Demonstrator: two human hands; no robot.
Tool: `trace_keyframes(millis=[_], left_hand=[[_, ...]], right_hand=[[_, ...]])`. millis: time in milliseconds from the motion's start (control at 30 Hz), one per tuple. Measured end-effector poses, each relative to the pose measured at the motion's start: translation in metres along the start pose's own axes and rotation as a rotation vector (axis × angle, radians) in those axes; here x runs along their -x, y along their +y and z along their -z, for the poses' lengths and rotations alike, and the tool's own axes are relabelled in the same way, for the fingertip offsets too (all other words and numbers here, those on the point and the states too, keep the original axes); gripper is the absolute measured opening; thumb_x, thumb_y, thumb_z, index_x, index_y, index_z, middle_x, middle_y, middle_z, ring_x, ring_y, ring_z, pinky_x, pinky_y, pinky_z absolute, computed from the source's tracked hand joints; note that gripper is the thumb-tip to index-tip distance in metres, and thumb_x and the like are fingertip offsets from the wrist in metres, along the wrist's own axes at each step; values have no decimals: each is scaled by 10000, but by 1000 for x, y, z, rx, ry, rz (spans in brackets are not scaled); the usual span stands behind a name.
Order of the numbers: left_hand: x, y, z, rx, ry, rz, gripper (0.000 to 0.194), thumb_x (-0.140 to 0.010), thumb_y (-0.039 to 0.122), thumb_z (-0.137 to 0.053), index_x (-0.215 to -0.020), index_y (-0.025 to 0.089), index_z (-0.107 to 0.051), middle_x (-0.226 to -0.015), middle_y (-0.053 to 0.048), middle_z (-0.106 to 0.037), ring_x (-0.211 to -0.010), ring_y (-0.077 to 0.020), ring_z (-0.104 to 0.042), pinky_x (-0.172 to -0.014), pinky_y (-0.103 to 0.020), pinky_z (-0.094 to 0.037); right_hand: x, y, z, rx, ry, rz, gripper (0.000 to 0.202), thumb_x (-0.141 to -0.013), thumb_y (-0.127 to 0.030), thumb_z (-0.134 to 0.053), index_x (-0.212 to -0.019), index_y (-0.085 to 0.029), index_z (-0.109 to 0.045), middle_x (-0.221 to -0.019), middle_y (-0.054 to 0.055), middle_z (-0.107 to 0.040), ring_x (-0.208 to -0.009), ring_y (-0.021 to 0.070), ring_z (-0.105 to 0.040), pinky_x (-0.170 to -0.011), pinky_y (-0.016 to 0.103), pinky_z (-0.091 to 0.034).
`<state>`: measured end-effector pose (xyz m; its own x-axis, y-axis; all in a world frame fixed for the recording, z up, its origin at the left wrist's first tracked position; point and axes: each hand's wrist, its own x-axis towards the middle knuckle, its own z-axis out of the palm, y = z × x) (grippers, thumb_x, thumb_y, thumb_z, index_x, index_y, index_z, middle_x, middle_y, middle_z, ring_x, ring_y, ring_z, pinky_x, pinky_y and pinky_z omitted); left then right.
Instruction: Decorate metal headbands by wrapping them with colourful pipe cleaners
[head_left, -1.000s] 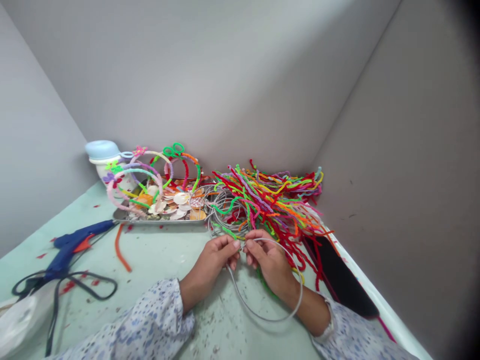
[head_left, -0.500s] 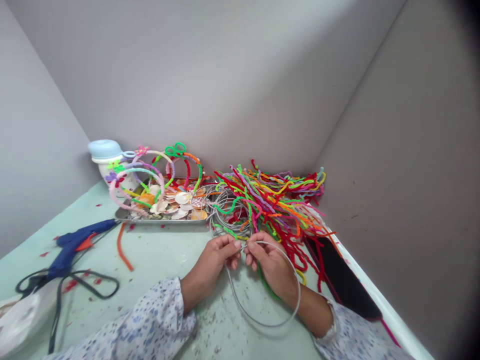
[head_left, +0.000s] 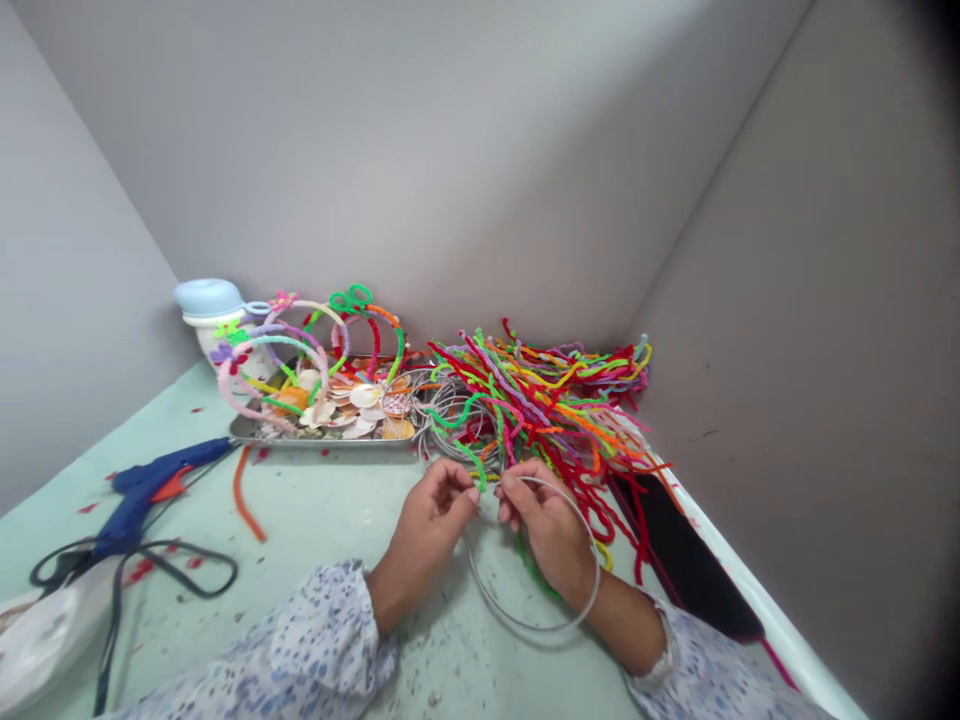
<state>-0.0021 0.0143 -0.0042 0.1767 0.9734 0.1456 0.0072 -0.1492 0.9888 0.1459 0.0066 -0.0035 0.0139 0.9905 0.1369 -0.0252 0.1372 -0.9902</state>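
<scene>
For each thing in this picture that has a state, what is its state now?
Left hand: fingers pinched on the green pipe cleaner.
Right hand: holding the grey headband.
Grey headband: bare, lifted in the hands.
Glue gun: lying on its side on the table.
Tray: filled with shells.
Wrapped headbands: standing upright on the tray.

Left hand [head_left: 431,515] and right hand [head_left: 547,525] pinch a grey wire hoop [head_left: 577,615] beside piled pipe cleaners [head_left: 555,400].

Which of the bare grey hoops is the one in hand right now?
The single grey hoop lying nearest the camera, looped around the right hand and pinched with the left hand. The other bare hoops sit stacked behind, beside the tray.
</scene>
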Motion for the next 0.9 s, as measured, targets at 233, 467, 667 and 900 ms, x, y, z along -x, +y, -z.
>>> trace_keyframes(millis=[233, 467, 667, 900], left_hand=[[6, 1, -2, -302, 63, -178, 36, -806, 202, -565, -827, 182, -543, -801, -6, -562, -736, -130, -527, -653, -227, -415], [7, 5, -1, -381, 100, -349, 40, -807, 158, -580, -814, 192, -602, -788, -4, -581, -736, -125, -534, -634, -221, -416], [7, 6, -1, -377, 127, -426, 76, -796, 149, -602, -840, 193, -646, -806, -19, -620, -734, -131, -552, -632, -230, -437], [8, 8, 0, -378, 148, -428, 106, -788, 155, -616, -855, 205, -680, -817, -29, -634, -735, -136, -569, -625, -232, -448]], right_hand=[[0, 5, 1, 24, -6, 9, 208, -841, -396, -546, -820, -189, -535, -545, -53, -537, -481, 87, -462, -474, 200, -378], [-2, 6, 0, -1, -10, 21, 193, -851, -379, -538, -822, -189, -531, -545, -53, -533, -480, 85, -457, -481, 200, -376], [0, 2, 1, -34, -29, 29, 201, -839, -389, -546, -815, -190, -535, -530, -48, -535, -482, 95, -466, -488, 207, -385], [2, 1, 3, -11, -49, 41, 232, -845, -420, -535, -803, -191, -540, -545, -41, -538, -498, 105, -485, -505, 222, -394]])
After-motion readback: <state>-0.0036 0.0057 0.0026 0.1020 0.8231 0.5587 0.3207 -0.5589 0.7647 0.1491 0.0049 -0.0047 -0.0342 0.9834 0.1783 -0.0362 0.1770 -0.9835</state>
